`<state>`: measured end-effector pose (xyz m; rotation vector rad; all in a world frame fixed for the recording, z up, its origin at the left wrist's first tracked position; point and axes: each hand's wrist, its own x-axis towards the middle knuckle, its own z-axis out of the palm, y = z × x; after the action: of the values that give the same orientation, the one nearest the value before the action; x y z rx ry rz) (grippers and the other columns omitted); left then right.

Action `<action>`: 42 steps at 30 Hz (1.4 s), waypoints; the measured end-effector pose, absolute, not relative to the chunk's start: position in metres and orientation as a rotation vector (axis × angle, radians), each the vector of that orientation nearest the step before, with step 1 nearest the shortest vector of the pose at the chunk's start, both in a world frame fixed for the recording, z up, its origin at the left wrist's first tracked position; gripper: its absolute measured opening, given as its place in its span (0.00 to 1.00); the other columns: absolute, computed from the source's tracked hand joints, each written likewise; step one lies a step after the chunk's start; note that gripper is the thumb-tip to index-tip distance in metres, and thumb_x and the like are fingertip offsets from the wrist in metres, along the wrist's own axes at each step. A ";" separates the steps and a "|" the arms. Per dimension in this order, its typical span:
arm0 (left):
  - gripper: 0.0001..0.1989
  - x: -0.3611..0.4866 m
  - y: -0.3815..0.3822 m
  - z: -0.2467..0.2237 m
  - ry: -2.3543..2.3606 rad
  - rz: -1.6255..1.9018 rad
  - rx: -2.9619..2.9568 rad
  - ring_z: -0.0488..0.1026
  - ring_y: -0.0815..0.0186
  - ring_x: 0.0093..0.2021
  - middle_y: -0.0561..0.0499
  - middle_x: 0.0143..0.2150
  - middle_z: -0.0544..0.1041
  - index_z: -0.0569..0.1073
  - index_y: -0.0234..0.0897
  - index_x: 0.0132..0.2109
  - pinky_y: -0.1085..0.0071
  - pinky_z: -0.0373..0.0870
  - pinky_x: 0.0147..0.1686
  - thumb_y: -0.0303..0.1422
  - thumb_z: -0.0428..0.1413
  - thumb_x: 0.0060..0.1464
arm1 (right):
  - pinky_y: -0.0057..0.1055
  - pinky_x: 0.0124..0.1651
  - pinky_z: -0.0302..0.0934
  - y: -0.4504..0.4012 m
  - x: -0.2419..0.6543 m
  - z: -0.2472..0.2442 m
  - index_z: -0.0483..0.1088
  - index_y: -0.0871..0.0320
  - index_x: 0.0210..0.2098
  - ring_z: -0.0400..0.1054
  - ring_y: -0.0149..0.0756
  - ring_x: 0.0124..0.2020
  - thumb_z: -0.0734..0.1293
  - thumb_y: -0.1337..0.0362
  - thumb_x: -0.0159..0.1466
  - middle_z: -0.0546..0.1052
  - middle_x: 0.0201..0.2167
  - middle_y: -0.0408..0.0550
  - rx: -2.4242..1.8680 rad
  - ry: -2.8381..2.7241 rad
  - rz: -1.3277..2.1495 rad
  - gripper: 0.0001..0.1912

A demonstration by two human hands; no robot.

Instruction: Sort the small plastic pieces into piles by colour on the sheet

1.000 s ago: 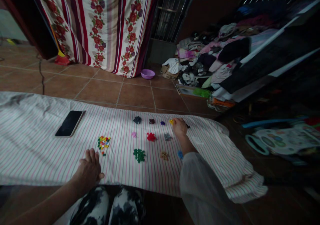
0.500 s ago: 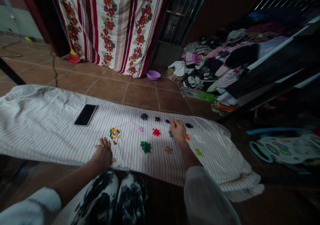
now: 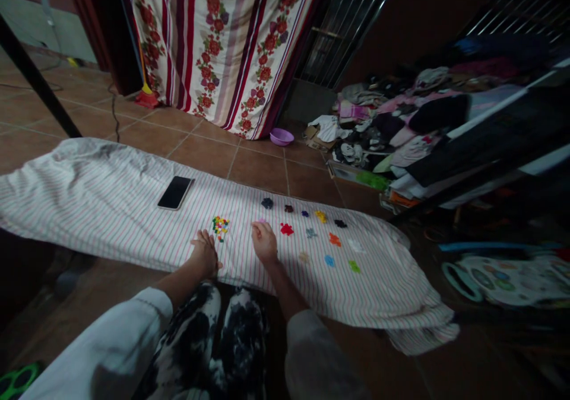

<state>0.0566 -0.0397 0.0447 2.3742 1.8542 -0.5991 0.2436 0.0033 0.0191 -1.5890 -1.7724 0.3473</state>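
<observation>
My left hand [image 3: 205,254] lies flat on the striped cloth [image 3: 133,228], fingers stretched, just below a small pile of mixed-colour beads [image 3: 220,225]. To its right my right hand [image 3: 264,241] is over the cloth with its fingers curled together; whatever they hold, if anything, is hidden. Pink beads [image 3: 262,221] peek out above its fingertips, and the green pile is covered by the hand. Further right lie small single-colour piles: red beads [image 3: 287,229], grey beads [image 3: 310,232], yellow beads [image 3: 320,216], orange beads [image 3: 334,240], blue beads [image 3: 329,260] and lime beads [image 3: 354,266].
A phone [image 3: 175,193] rests on the cloth at the left. Dark grey beads [image 3: 267,203], brown beads [image 3: 288,209] and black beads [image 3: 341,224] form the back row. Beyond are a purple basin [image 3: 281,137], a floral curtain [image 3: 214,50] and heaped clothes [image 3: 401,109].
My right hand has moved left from the yellow pile to the pink and green piles, uncovering the yellow, grey and blue beads. My left hand stays by the mixed beads. The view has shifted slightly.
</observation>
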 end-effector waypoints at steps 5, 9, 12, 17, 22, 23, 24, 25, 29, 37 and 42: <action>0.39 0.056 -0.038 0.039 1.848 -0.575 2.414 0.51 0.27 0.66 0.15 0.66 0.50 0.56 0.15 0.65 0.38 0.64 0.51 0.43 0.51 0.57 | 0.30 0.47 0.65 -0.007 0.192 0.005 0.74 0.55 0.44 0.71 0.34 0.40 0.62 0.69 0.63 0.75 0.39 0.47 -1.555 -1.875 0.545 0.13; 0.40 0.054 -0.037 0.032 1.863 -0.545 2.391 0.51 0.27 0.66 0.16 0.66 0.51 0.57 0.16 0.65 0.37 0.64 0.50 0.44 0.52 0.56 | 0.29 0.45 0.64 -0.009 0.171 0.006 0.74 0.53 0.44 0.70 0.33 0.39 0.66 0.63 0.63 0.75 0.40 0.46 -1.647 -1.903 0.594 0.09; 0.40 0.052 -0.037 0.028 1.839 -0.520 2.431 0.50 0.27 0.66 0.15 0.66 0.50 0.56 0.14 0.65 0.38 0.63 0.51 0.44 0.50 0.57 | 0.29 0.44 0.63 -0.010 0.162 0.008 0.74 0.54 0.43 0.70 0.34 0.39 0.66 0.62 0.63 0.75 0.38 0.46 -1.712 -1.938 0.576 0.09; 0.38 0.049 -0.039 0.023 1.832 -0.471 2.458 0.50 0.28 0.67 0.17 0.66 0.51 0.57 0.17 0.65 0.35 0.62 0.51 0.45 0.49 0.57 | 0.29 0.44 0.62 -0.009 0.155 0.009 0.73 0.52 0.43 0.70 0.35 0.41 0.65 0.64 0.64 0.76 0.38 0.45 -1.767 -1.975 0.547 0.09; 0.40 0.050 -0.038 0.027 1.827 -0.495 2.448 0.51 0.28 0.67 0.17 0.66 0.52 0.57 0.18 0.65 0.36 0.62 0.51 0.48 0.49 0.58 | 0.29 0.42 0.61 -0.008 0.151 0.011 0.73 0.51 0.41 0.70 0.35 0.41 0.64 0.64 0.64 0.76 0.40 0.45 -1.822 -1.977 0.530 0.08; 0.40 0.050 -0.038 0.029 1.828 -0.517 2.451 0.51 0.28 0.67 0.17 0.66 0.51 0.57 0.18 0.65 0.36 0.62 0.51 0.48 0.48 0.58 | 0.29 0.43 0.61 -0.007 0.150 0.011 0.73 0.52 0.41 0.70 0.35 0.41 0.64 0.64 0.64 0.76 0.40 0.45 -1.832 -1.968 0.523 0.08; 0.40 0.051 -0.039 0.030 1.828 -0.540 2.454 0.51 0.28 0.67 0.17 0.66 0.51 0.56 0.17 0.66 0.37 0.62 0.51 0.48 0.48 0.58 | 0.29 0.43 0.61 -0.007 0.150 0.011 0.73 0.52 0.41 0.70 0.35 0.42 0.64 0.64 0.64 0.76 0.40 0.45 -1.837 -1.957 0.516 0.07; 0.41 0.051 -0.039 0.031 1.823 -0.555 2.457 0.50 0.28 0.67 0.16 0.66 0.51 0.56 0.16 0.66 0.38 0.62 0.52 0.49 0.48 0.58 | 0.29 0.43 0.61 -0.006 0.149 0.011 0.72 0.53 0.41 0.70 0.35 0.42 0.64 0.64 0.64 0.76 0.40 0.45 -1.839 -1.945 0.508 0.07; 0.42 0.049 -0.040 0.032 1.812 -0.483 2.435 0.50 0.27 0.67 0.15 0.66 0.51 0.56 0.15 0.65 0.37 0.61 0.52 0.50 0.47 0.58 | 0.28 0.42 0.61 -0.005 0.147 0.010 0.72 0.53 0.39 0.70 0.34 0.41 0.64 0.64 0.65 0.76 0.39 0.45 -1.835 -1.907 0.490 0.05; 0.42 0.047 -0.038 0.025 1.802 -0.395 2.445 0.51 0.24 0.66 0.13 0.65 0.51 0.57 0.14 0.65 0.33 0.61 0.49 0.51 0.43 0.59 | 0.28 0.44 0.62 -0.009 0.147 0.000 0.71 0.52 0.42 0.70 0.34 0.43 0.65 0.64 0.64 0.76 0.41 0.44 -1.827 -1.878 0.447 0.07; 0.41 0.049 -0.038 0.031 1.801 -0.472 2.428 0.51 0.26 0.66 0.13 0.65 0.50 0.55 0.14 0.65 0.35 0.62 0.50 0.50 0.45 0.59 | 0.29 0.47 0.62 -0.013 0.149 -0.003 0.71 0.51 0.47 0.70 0.35 0.46 0.65 0.64 0.65 0.75 0.44 0.45 -1.815 -1.883 0.475 0.11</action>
<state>0.0486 -0.0380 0.0307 2.4280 1.8011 -0.4725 0.1486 -0.0133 -0.0026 -1.8147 -1.8828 0.4749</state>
